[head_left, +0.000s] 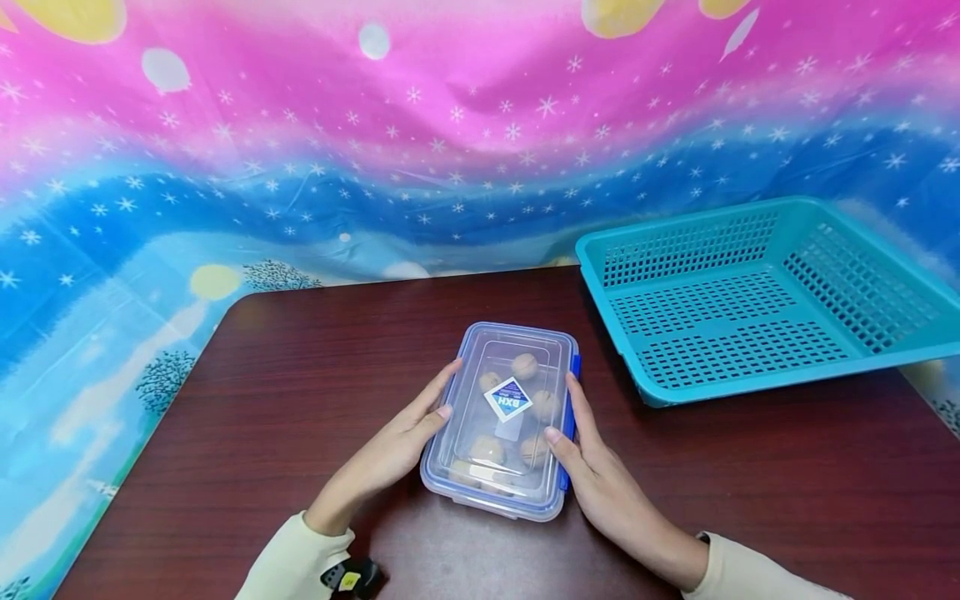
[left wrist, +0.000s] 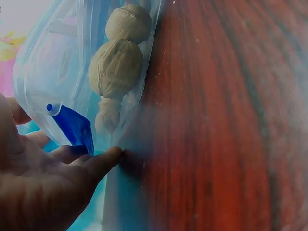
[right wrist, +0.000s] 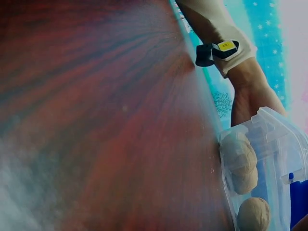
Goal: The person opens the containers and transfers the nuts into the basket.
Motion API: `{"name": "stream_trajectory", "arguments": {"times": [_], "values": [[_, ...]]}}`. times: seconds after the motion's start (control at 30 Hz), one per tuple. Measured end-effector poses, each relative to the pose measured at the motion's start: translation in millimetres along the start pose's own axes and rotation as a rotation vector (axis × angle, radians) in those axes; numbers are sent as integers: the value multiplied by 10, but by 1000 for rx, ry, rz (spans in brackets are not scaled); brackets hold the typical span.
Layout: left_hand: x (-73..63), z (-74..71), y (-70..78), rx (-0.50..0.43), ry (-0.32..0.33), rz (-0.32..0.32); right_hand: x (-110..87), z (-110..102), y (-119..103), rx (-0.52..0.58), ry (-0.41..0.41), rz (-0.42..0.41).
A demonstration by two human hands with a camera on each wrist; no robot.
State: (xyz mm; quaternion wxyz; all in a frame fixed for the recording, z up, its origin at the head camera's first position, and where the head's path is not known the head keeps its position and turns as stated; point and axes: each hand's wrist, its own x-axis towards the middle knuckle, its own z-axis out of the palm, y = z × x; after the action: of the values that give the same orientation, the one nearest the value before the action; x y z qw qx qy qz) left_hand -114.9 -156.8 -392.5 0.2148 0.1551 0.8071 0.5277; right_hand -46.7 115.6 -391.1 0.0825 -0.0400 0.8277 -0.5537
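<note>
A clear plastic food container point(head_left: 480, 346) with a blue-edged lid lies on the table between both hands. Several walnuts point(left wrist: 115, 70) show through its walls, and a white and blue diamond label point(head_left: 508, 399) sits on the lid. My left hand point(head_left: 393, 450) holds the left side, its thumb at the lid's edge. In the left wrist view its fingers lie by a blue latch point(left wrist: 74, 126) that slants out from the wall. From the right, my right hand point(head_left: 611, 492) holds the container, thumb over the lid and fingers along the blue latch point(head_left: 566, 479) there.
A turquoise plastic basket point(head_left: 652, 387) with slotted walls stands at the table's right rear. The dark red-brown wooden table point(head_left: 300, 375) meets a printed pink and blue cloth point(head_left: 450, 167) behind it. A black strapped device point(head_left: 351, 577) is on the left wrist.
</note>
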Motion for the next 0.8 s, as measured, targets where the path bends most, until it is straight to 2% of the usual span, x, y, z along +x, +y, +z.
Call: {"name": "stream_trajectory", "arguments": {"times": [0.4, 0.8], "values": [[11, 71, -24, 21, 12, 27, 5, 11, 4, 11, -1, 8], [11, 65, -26, 51, 6, 33, -5, 16, 17, 20, 3, 0]]}}
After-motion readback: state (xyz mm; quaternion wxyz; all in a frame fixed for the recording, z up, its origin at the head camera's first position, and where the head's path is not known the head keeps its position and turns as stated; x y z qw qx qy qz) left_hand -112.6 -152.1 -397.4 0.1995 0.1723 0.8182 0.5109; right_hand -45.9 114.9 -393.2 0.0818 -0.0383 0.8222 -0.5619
